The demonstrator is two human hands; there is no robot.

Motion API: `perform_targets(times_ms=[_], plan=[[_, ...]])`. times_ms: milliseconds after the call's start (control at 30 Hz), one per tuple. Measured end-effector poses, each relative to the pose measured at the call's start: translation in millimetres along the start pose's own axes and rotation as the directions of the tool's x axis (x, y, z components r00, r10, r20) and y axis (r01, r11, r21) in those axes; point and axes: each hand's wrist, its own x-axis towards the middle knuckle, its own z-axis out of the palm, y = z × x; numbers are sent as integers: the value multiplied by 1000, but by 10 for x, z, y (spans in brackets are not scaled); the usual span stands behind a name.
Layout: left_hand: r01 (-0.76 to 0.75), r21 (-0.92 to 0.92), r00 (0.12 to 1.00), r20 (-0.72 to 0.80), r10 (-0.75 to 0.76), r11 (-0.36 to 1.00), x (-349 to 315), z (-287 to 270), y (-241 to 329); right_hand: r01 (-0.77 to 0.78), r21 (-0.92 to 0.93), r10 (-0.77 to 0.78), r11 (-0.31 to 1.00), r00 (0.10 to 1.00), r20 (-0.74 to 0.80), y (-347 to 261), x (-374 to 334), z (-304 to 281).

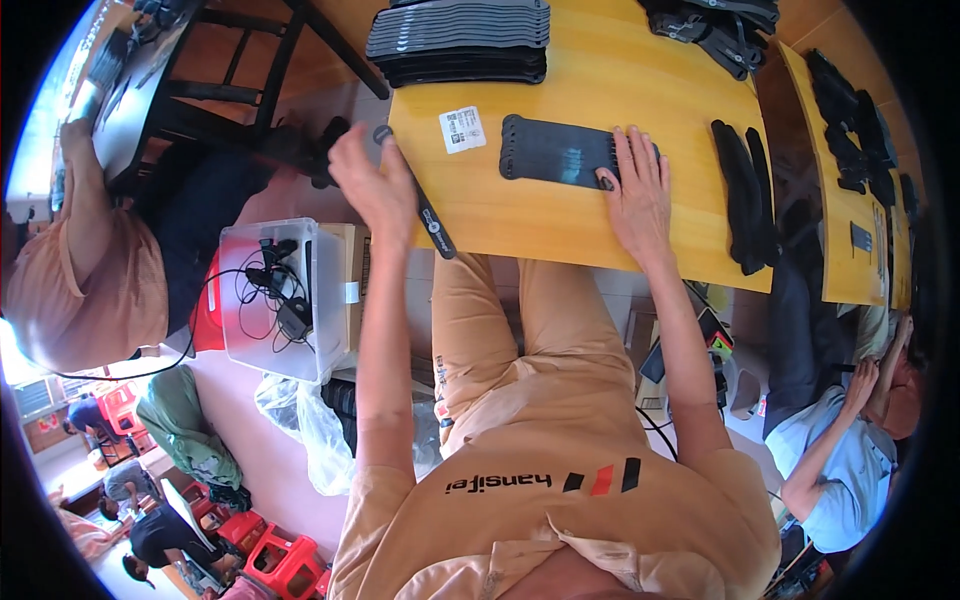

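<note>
My left hand point(375, 185) is closed on a long flat black strip point(428, 215) with rounded ends and a small pale marking. The strip slants across the table's left edge, its lower end near the front edge. My right hand point(640, 195) lies with fingers stretched out over the right end of a flat row of black strips point(560, 155), its thumb at their near side. Those strips lie side by side on the yellow table point(480, 210), their rounded left ends lined up. The part under my right fingers is hidden.
A white printed label point(462, 130) lies left of the row. Behind is a tall pile of black strips point(458, 40); black bundles point(742, 195) lie to the right. A clear plastic bin point(280, 300) with cables stands lower left. People sit at both sides.
</note>
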Motion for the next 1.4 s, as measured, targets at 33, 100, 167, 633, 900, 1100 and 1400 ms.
perform_targets(times_ms=[33,100,167,633,900,1100,1400], plan=[[116,58,993,4,-117,992,74,38,-138,-24,39,26,999,999,-31,13,-5,13],[231,122,973,-10,-232,965,217,114,-505,-38,64,42,997,997,-63,-2,-13,17],[508,-156,828,362,-429,847,314,167,-847,-47,88,56,995,994,-96,-18,-2,7],[660,-666,751,608,-258,348,-268,-759,471,138,784,-43,605,989,-141,-1102,-168,-468],[711,-670,700,648,-302,213,-510,-741,503,-643,741,-212,197,709,672,-550,-394,-604],[761,-614,647,690,-325,211,-613,-536,396,-690,695,-72,202,698,713,-57,-573,-585],[810,-480,573,768,-286,337,-600,-129,471,-608,754,337,247,784,522,219,-596,-528]])
